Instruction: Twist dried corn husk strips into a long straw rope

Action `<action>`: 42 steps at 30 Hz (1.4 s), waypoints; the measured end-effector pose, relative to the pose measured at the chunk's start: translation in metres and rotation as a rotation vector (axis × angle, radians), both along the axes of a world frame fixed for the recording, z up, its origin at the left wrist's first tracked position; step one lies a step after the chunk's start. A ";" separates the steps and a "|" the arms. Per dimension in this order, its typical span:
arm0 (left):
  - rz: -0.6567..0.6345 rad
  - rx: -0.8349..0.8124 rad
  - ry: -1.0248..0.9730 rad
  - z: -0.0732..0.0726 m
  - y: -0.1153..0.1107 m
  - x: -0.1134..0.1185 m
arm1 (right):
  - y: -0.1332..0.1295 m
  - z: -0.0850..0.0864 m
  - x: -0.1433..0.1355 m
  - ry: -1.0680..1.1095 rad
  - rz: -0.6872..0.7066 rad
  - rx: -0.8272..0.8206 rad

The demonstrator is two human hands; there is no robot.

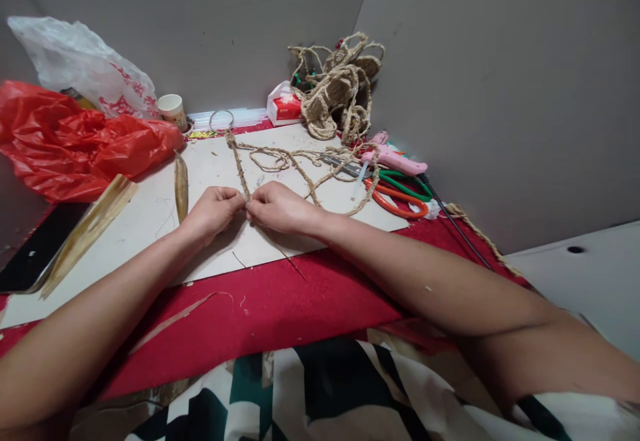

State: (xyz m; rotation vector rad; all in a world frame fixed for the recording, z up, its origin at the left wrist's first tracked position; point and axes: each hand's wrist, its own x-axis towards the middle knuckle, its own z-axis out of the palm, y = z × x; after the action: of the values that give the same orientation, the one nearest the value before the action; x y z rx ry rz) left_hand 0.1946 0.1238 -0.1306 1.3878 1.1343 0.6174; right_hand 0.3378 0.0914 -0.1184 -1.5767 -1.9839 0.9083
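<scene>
A thin braided straw cord [239, 164] runs down from a metal ring [221, 121] to my fingertips. My left hand [215, 211] pinches its near end from the left. Right beside it, my right hand [277, 206] pinches the same end, so the fingertips of both hands nearly touch. A few thin strands stick out below the hands toward the table edge. More braided cord [305, 177] lies in loops behind and to the right of my right hand. All this rests on a white board [210, 167].
Left are a phone [37, 247], dried leaf strips [90, 234], a red plastic bag [85, 141] and a paper cup [173, 111]. To the right lie a pink glue gun [395, 155] and orange-handled scissors [400, 201]. A woven straw bundle [340, 94] stands behind, beside a tissue pack [284, 104].
</scene>
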 end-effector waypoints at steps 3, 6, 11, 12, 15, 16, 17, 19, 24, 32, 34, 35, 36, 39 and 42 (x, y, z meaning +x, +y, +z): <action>0.013 -0.057 -0.078 -0.001 -0.001 0.000 | -0.005 -0.004 -0.005 -0.055 -0.019 0.054; 0.012 -0.070 -0.131 0.000 -0.003 0.000 | -0.011 -0.004 -0.010 -0.244 -0.050 0.191; -0.014 -0.081 -0.151 0.002 -0.005 0.001 | -0.025 0.000 -0.015 -0.425 0.123 0.256; -0.021 -0.096 -0.152 0.002 -0.006 0.000 | -0.027 0.003 -0.013 -0.416 0.186 0.268; -0.037 -0.135 -0.181 0.005 -0.005 -0.001 | -0.028 0.018 0.001 -0.275 0.468 0.101; -0.040 -0.138 -0.194 0.006 -0.005 -0.002 | -0.026 0.024 0.008 -0.180 0.587 -0.044; -0.043 -0.137 -0.202 0.007 -0.004 -0.003 | -0.023 0.030 0.016 -0.076 0.657 -0.170; -0.060 -0.136 -0.203 0.007 -0.002 -0.004 | -0.013 0.036 0.029 0.145 0.521 -0.160; -0.111 -0.125 -0.186 0.006 0.002 -0.008 | 0.013 0.020 0.033 0.386 -0.108 0.038; -0.209 -0.078 -0.142 0.003 0.005 -0.012 | 0.017 -0.005 0.017 0.458 0.152 -0.402; -0.225 -0.049 -0.130 0.002 0.005 -0.013 | 0.020 -0.005 0.021 0.442 0.167 -0.429; -0.221 -0.021 -0.119 0.002 0.005 -0.013 | 0.022 -0.005 0.022 0.461 0.169 -0.472; -0.217 0.018 -0.099 0.002 0.005 -0.013 | 0.024 -0.006 0.023 0.494 0.160 -0.524; -0.213 0.149 0.011 0.004 0.005 -0.015 | 0.025 -0.009 0.020 0.618 0.092 -0.620; -0.253 0.220 0.175 0.010 0.006 -0.016 | 0.022 -0.012 0.013 0.649 0.000 -0.575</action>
State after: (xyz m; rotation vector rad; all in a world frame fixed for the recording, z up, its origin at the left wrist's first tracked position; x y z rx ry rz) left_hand 0.1783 0.1296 -0.1207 1.7707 1.0269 0.4550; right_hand 0.3508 0.1133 -0.1301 -1.2854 -1.3221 1.8282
